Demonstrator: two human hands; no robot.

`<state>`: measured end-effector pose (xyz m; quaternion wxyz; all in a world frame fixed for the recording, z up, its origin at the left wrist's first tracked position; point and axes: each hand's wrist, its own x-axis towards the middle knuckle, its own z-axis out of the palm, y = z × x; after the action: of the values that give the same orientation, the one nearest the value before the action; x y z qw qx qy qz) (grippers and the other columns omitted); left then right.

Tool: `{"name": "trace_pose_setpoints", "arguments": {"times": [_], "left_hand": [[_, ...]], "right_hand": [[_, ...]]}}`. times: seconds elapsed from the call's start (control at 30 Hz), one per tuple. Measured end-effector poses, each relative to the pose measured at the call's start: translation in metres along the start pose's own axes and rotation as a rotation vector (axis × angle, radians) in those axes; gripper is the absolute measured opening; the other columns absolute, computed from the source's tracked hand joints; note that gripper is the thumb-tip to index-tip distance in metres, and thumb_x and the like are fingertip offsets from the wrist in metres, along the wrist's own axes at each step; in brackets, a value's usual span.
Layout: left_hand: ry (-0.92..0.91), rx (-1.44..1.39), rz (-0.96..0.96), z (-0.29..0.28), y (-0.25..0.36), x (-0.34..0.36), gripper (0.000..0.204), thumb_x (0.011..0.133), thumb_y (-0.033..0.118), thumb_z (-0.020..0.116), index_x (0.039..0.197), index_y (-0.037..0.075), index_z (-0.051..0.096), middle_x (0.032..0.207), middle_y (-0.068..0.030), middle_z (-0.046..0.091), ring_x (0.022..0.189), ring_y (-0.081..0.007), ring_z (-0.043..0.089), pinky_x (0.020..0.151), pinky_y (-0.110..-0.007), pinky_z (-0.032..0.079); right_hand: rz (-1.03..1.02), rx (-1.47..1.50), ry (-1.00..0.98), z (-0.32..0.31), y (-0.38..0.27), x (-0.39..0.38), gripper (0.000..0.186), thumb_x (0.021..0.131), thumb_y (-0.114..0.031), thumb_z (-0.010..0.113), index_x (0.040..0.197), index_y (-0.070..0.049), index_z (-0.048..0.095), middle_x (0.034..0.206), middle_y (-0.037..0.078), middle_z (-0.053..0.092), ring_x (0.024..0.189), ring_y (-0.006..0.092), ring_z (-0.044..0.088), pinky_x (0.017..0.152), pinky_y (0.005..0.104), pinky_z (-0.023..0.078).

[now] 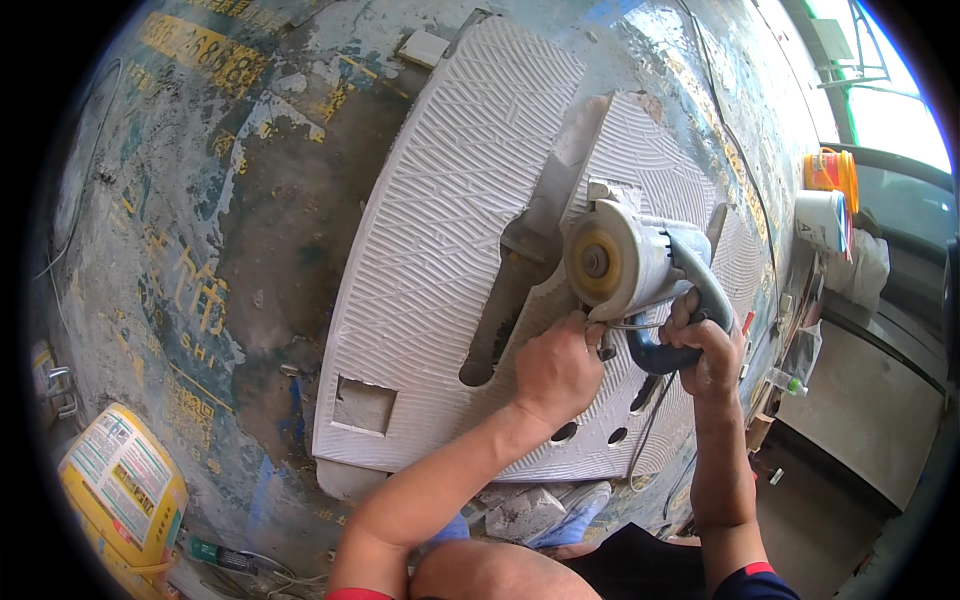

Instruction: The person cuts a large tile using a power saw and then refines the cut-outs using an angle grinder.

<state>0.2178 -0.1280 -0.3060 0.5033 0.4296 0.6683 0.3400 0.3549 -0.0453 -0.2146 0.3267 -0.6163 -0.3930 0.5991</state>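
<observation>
A dusty handheld circular saw (650,262), with a round blade guard and a blue-grey loop handle, is tilted over a ridged white slab (420,230). My right hand (708,345) is wrapped round its rear handle. My left hand (562,368) is closed at the near edge of the guard, beside a small dark knob. What its fingertips grip is partly hidden. The slab has a long curved slot, a square cut-out and several small round holes. A thin power cord (655,425) trails down past my right hand.
A yellow printed bucket (125,500) stands at the lower left. An orange bucket (833,175) and a white bucket (822,220) stand at the right near a dark cabinet. A dark cable (728,125) crosses the worn painted floor. A small white block (424,48) lies at the slab's far end.
</observation>
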Motion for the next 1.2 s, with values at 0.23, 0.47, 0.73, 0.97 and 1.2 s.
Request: {"name": "trace_pose_setpoints", "arguments": {"times": [0.23, 0.47, 0.73, 0.97, 1.2], "left_hand": [[-0.017, -0.007, -0.004, 0.001, 0.001, 0.002, 0.02, 0.095, 0.022, 0.054, 0.093, 0.003, 0.061, 0.084, -0.0233, 0.067, 0.079, -0.0456, 0.064, 0.068, -0.054, 0.049], [-0.018, -0.002, -0.001, 0.004, 0.002, 0.002, 0.021, 0.095, 0.023, 0.053, 0.094, 0.004, 0.061, 0.085, -0.0227, 0.067, 0.079, -0.0455, 0.064, 0.068, -0.054, 0.049], [-0.054, -0.031, 0.006, 0.006, -0.001, -0.001, 0.023, 0.095, 0.026, 0.054, 0.1, 0.006, 0.062, 0.087, -0.0225, 0.066, 0.081, -0.0451, 0.063, 0.069, -0.053, 0.048], [0.063, -0.211, 0.056, -0.003, -0.02, -0.025, 0.026, 0.098, 0.028, 0.054, 0.094, 0.003, 0.06, 0.084, -0.0226, 0.063, 0.081, -0.046, 0.06, 0.068, -0.049, 0.046], [0.077, -0.196, 0.017, -0.021, -0.02, -0.031, 0.021, 0.096, 0.021, 0.057, 0.088, 0.001, 0.057, 0.082, -0.0245, 0.061, 0.08, -0.0479, 0.058, 0.065, -0.052, 0.044]], "right_hand": [[-0.01, -0.004, 0.006, -0.003, 0.0, 0.002, 0.018, 0.061, -0.003, 0.055, 0.078, 0.001, 0.051, 0.065, 0.007, 0.048, 0.058, 0.0177, 0.045, 0.06, 0.0321, 0.042], [-0.01, -0.01, -0.012, -0.005, -0.001, 0.002, 0.016, 0.061, -0.003, 0.054, 0.076, 0.001, 0.05, 0.065, 0.007, 0.046, 0.058, 0.0172, 0.044, 0.06, 0.0321, 0.041], [-0.048, -0.015, -0.01, -0.013, -0.001, -0.005, 0.018, 0.06, -0.003, 0.056, 0.077, 0.001, 0.052, 0.064, 0.007, 0.049, 0.056, 0.0168, 0.046, 0.058, 0.0309, 0.041], [-0.017, -0.063, -0.043, 0.012, -0.004, -0.02, 0.028, 0.061, -0.004, 0.058, 0.088, 0.004, 0.055, 0.068, 0.009, 0.055, 0.059, 0.0171, 0.052, 0.058, 0.0294, 0.043], [0.05, 0.052, -0.074, 0.018, 0.013, -0.022, 0.027, 0.062, -0.001, 0.057, 0.088, 0.002, 0.054, 0.071, 0.008, 0.054, 0.059, 0.0164, 0.05, 0.058, 0.0299, 0.043]]}}
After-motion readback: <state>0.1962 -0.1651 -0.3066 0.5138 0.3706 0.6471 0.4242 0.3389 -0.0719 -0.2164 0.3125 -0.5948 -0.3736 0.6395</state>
